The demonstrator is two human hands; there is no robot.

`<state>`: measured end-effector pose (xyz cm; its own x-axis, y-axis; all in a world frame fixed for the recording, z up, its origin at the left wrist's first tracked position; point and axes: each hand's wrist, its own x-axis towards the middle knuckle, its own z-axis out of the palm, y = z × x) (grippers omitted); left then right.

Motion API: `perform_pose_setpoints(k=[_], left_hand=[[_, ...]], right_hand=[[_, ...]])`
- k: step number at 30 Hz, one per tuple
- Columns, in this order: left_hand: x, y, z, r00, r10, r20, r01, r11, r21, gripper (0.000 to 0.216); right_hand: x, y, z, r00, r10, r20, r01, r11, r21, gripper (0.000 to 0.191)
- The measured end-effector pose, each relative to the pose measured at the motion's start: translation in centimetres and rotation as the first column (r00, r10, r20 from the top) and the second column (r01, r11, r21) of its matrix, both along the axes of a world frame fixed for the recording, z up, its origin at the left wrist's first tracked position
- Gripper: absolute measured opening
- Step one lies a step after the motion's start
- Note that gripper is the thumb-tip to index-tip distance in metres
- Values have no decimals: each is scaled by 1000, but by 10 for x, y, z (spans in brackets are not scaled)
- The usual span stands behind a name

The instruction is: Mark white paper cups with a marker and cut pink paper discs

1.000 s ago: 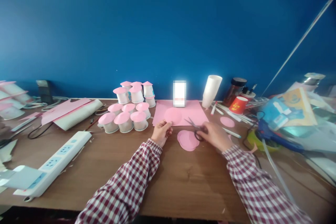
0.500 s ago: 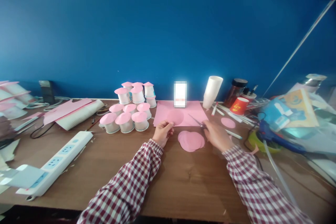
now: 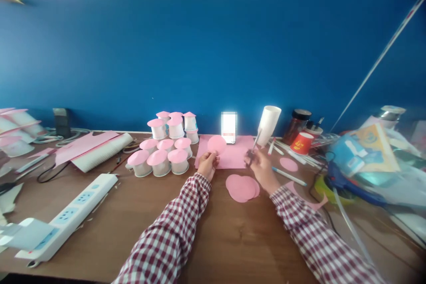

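Observation:
My left hand pinches the lower edge of a pink paper circle and holds it up over a pink paper sheet. To the right, my right hand is closed around a pair of scissors, whose blades point upward. Between my forearms, several overlapping pink paper circles lie on the brown table. Left of my left hand stand several white paper cups with pink conical paper tops, some of them stacked.
A phone with a bright screen leans at the back. White stacked cups, a red cup, a marker and a blue glue gun are on the right. A power strip lies left.
My left hand has raised the paper circle. The scissors in my right hand have swung from pointing left to pointing up. The view has tilted slightly upward.

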<state>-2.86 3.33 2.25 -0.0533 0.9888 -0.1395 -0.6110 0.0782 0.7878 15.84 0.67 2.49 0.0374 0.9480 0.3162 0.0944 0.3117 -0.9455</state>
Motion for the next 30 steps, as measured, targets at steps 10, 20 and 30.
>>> perform_pose_setpoints(k=[10, 20, 30], left_hand=[[-10, -2, 2, 995, -10, 104, 10, 1000, 8, 22], [-5, -12, 15, 997, 53, 48, -54, 999, 10, 27], [3, -15, 11, 993, 50, -104, -51, 999, -10, 35]], right_hand=[[-4, -7, 0, 947, 58, 316, -73, 997, 33, 47], [-13, -23, 4, 892, 350, 286, -293, 929, -225, 40], [-18, -26, 8, 903, 400, 156, -335, 884, -327, 45]])
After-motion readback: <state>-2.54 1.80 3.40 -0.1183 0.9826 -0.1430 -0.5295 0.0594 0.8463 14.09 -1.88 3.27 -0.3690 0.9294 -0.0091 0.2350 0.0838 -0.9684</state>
